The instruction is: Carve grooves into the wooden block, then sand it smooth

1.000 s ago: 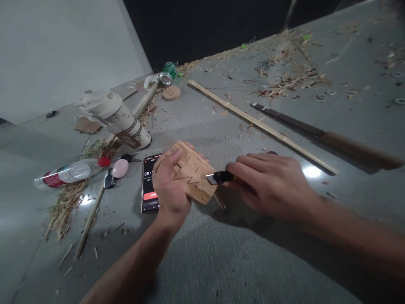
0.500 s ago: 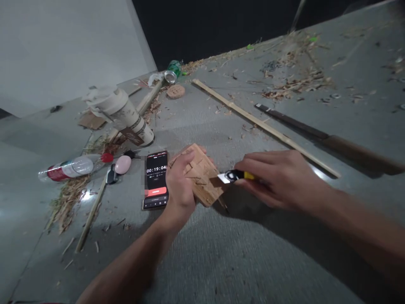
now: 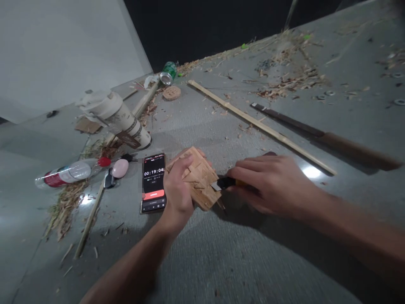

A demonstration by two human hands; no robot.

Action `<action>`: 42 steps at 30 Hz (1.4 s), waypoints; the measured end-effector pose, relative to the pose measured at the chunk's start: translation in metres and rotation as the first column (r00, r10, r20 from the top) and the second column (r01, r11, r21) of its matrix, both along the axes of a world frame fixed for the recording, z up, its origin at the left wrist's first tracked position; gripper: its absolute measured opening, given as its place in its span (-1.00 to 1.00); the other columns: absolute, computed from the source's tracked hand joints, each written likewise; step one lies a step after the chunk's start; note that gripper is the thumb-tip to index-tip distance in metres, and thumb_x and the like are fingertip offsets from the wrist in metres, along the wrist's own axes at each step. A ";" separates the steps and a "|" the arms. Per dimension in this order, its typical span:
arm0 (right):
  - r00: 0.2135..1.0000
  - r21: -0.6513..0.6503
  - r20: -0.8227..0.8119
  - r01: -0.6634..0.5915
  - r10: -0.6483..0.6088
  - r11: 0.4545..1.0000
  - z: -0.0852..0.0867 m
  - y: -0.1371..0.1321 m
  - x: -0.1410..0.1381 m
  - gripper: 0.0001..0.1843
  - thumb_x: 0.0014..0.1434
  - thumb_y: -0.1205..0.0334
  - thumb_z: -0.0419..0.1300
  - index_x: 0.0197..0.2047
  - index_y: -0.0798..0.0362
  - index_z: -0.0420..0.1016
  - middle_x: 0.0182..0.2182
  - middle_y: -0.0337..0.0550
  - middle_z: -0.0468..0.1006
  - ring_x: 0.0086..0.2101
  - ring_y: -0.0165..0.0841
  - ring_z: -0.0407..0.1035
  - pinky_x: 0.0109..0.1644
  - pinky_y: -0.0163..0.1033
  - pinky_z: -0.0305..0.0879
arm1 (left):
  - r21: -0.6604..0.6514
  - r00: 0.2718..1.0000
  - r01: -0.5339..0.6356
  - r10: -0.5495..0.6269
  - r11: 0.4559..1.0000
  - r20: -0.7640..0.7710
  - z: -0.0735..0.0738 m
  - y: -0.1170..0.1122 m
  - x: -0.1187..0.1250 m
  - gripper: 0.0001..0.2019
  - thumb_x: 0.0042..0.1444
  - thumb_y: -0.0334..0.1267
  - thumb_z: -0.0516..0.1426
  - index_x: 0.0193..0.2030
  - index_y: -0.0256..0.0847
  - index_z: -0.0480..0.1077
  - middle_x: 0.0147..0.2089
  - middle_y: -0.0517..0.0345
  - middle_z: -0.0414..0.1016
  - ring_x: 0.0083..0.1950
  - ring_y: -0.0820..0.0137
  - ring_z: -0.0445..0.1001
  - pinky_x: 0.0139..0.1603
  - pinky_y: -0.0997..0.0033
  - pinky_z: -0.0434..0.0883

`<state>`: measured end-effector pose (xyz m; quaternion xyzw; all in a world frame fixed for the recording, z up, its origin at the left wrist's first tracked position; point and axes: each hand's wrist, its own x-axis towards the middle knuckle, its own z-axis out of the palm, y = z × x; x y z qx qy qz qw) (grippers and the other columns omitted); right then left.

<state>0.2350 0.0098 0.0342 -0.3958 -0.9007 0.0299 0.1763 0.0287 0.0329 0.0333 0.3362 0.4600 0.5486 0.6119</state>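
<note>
Person's left hand [image 3: 180, 185] grips a carved wood block [image 3: 201, 177] at ctr of frame, thumb across the top, fingers mostly hidden. Right hand [image 3: 268, 181], R of ctr, is wrapped round a utility knife [image 3: 227, 183]; its blade [image 3: 216, 185] laps the block's lower R edge, tho contact can't be told. Half a sec ago the blade sat right at the rim, its flat catching light; now it's a bit further over the carved top, so cutting seems in progress, w/ the block held firm. Phone [image 3: 154, 181] w/ timer at 00:19:04 lies just L of the block. Mid-L: plastic bottle [image 3: 71, 173] on its side, white tumbler [image 3: 134, 128] above it. Mid-R: thin wood strip [image 3: 262, 124] & long-bladed tool [image 3: 348, 147]. Far, upper ctr: round disc [image 3: 171, 93], green can [image 3: 168, 72]; upper R, shavings [image 3: 291, 86].
</note>
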 end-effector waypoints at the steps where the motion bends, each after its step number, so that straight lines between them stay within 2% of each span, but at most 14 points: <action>1: 1.000 0.033 -0.002 0.008 -0.008 0.999 0.000 -0.001 -0.001 -0.73 0.49 0.13 0.04 -0.17 0.00 0.52 -0.37 -0.21 0.58 -0.38 -0.33 0.46 -0.28 -0.16 0.15 | -0.001 1.000 -0.014 0.014 1.000 0.005 0.001 0.000 0.000 -0.74 0.09 -0.04 0.23 -0.28 -0.21 0.56 -0.40 0.08 0.58 -0.37 0.23 0.61 -0.32 0.30 0.55; 5: 0.975 0.145 -0.056 0.222 -0.216 0.964 0.004 0.004 0.010 -0.71 0.49 0.08 0.06 -0.15 0.01 0.55 -0.36 -0.19 0.59 -0.40 -0.34 0.43 -0.36 -0.20 0.11 | 0.007 1.000 0.010 -0.010 1.000 0.011 0.002 -0.003 0.002 -0.74 0.09 -0.06 0.23 -0.27 -0.22 0.57 -0.39 0.07 0.60 -0.37 0.25 0.62 -0.33 0.31 0.56; 8: 0.849 0.233 -0.207 0.525 -0.485 0.819 0.011 0.012 0.028 -0.71 0.45 0.05 0.15 -0.16 0.05 0.57 -0.44 -0.20 0.55 -0.50 -0.39 0.31 -0.42 -0.22 0.06 | -0.019 0.997 0.083 -0.082 0.996 0.007 -0.001 -0.009 0.005 -0.76 0.13 -0.09 0.24 -0.24 -0.22 0.59 -0.33 0.05 0.63 -0.30 0.22 0.65 -0.26 0.27 0.60; 9: 0.848 0.240 -0.251 0.522 -0.467 0.818 0.013 0.014 0.032 -0.71 0.44 0.05 0.16 -0.17 0.07 0.57 -0.46 -0.19 0.54 -0.50 -0.39 0.31 -0.41 -0.22 0.08 | -0.032 0.996 0.085 -0.085 0.996 0.014 -0.003 -0.010 0.006 -0.77 0.13 -0.09 0.25 -0.25 -0.22 0.59 -0.33 0.05 0.63 -0.29 0.23 0.65 -0.24 0.27 0.61; 10: 0.881 0.217 -0.247 0.457 -0.405 0.863 0.014 0.015 0.034 -0.71 0.45 0.06 0.15 -0.15 0.08 0.57 -0.44 -0.18 0.55 -0.50 -0.39 0.32 -0.41 -0.23 0.09 | -0.042 0.997 0.072 -0.071 0.997 0.024 -0.004 -0.010 0.006 -0.77 0.12 -0.09 0.25 -0.26 -0.22 0.58 -0.33 0.06 0.63 -0.30 0.24 0.64 -0.24 0.28 0.60; 13: 0.983 0.089 -0.159 0.111 -0.096 0.990 0.012 0.011 0.029 -0.72 0.46 0.06 0.10 -0.10 0.04 0.55 -0.38 -0.20 0.56 -0.45 -0.38 0.38 -0.38 -0.22 0.11 | -0.054 0.998 0.028 -0.025 0.998 0.054 -0.004 -0.005 0.006 -0.75 0.09 -0.07 0.24 -0.28 -0.23 0.56 -0.37 0.06 0.61 -0.38 0.29 0.59 -0.34 0.36 0.55; 16: 0.994 -0.042 -0.087 -0.070 0.066 0.997 0.007 0.006 0.016 -0.72 0.48 0.05 0.06 -0.09 0.01 0.54 -0.35 -0.20 0.55 -0.40 -0.35 0.40 -0.33 -0.19 0.11 | -0.065 0.997 0.029 -0.024 0.997 0.069 -0.001 -0.001 0.004 -0.74 0.07 -0.06 0.24 -0.28 -0.25 0.54 -0.36 0.04 0.60 -0.39 0.29 0.59 -0.36 0.36 0.53; 20: 0.998 -0.119 -0.042 -0.054 0.050 0.991 0.004 0.003 0.009 -0.70 0.48 0.07 0.05 -0.13 0.01 0.55 -0.35 -0.19 0.56 -0.41 -0.35 0.40 -0.31 -0.17 0.09 | -0.082 0.998 0.030 -0.025 0.996 0.054 0.003 -0.001 0.005 -0.73 0.06 -0.06 0.24 -0.28 -0.25 0.52 -0.38 0.05 0.58 -0.36 0.25 0.61 -0.32 0.31 0.55; 27: 0.998 -0.106 -0.021 -0.058 0.056 0.993 0.000 0.003 0.005 -0.75 0.44 0.10 0.08 -0.13 0.00 0.55 -0.36 -0.20 0.58 -0.42 -0.35 0.40 -0.32 -0.19 0.08 | -0.077 0.999 0.051 -0.049 0.996 0.021 0.001 -0.004 0.004 -0.73 0.06 -0.05 0.24 -0.27 -0.22 0.53 -0.38 0.05 0.59 -0.35 0.20 0.64 -0.31 0.27 0.56; 30: 0.994 0.009 -0.030 0.107 -0.107 0.994 0.001 0.006 0.011 -0.72 0.46 0.09 0.06 -0.13 0.01 0.55 -0.33 -0.16 0.60 -0.40 -0.33 0.43 -0.34 -0.20 0.08 | -0.050 0.997 0.083 -0.083 0.995 0.007 -0.001 -0.006 0.005 -0.73 0.09 -0.03 0.23 -0.24 -0.21 0.55 -0.37 0.05 0.61 -0.34 0.21 0.64 -0.31 0.27 0.57; 34: 0.917 0.167 -0.197 0.380 -0.347 0.910 0.005 0.013 0.027 -0.67 0.47 -0.01 0.08 -0.13 0.01 0.56 -0.36 -0.16 0.61 -0.45 -0.33 0.38 -0.36 -0.20 0.10 | -0.085 0.996 0.083 -0.081 0.993 0.029 0.000 -0.009 0.008 -0.72 0.09 -0.04 0.23 -0.23 -0.22 0.54 -0.36 0.03 0.62 -0.36 0.23 0.63 -0.30 0.28 0.57; 36: 0.925 0.146 -0.217 0.345 -0.311 0.927 0.006 0.013 0.030 -0.68 0.46 -0.01 0.09 -0.15 0.01 0.55 -0.38 -0.18 0.59 -0.46 -0.33 0.37 -0.35 -0.20 0.12 | -0.090 0.998 0.047 -0.044 0.995 0.036 0.001 -0.008 0.008 -0.73 0.07 -0.05 0.23 -0.25 -0.22 0.53 -0.36 0.02 0.62 -0.37 0.23 0.63 -0.33 0.29 0.57; 39: 0.974 0.046 -0.156 0.175 -0.166 0.984 0.004 0.009 0.022 -0.67 0.47 0.00 0.06 -0.13 0.02 0.53 -0.35 -0.16 0.58 -0.43 -0.34 0.39 -0.36 -0.21 0.09 | -0.059 0.999 -0.018 0.021 0.998 0.037 0.002 -0.002 0.006 -0.74 0.08 -0.05 0.22 -0.27 -0.22 0.53 -0.37 0.05 0.59 -0.38 0.23 0.62 -0.35 0.29 0.55; 42: 0.993 -0.072 -0.111 0.040 -0.048 0.997 0.001 0.002 0.009 -0.67 0.48 0.04 0.02 -0.14 0.04 0.52 -0.36 -0.17 0.55 -0.44 -0.35 0.39 -0.37 -0.19 0.04 | -0.031 0.997 -0.046 0.048 0.998 0.064 0.002 0.001 0.003 -0.76 0.10 -0.06 0.22 -0.27 -0.21 0.52 -0.38 0.08 0.58 -0.35 0.23 0.62 -0.31 0.28 0.56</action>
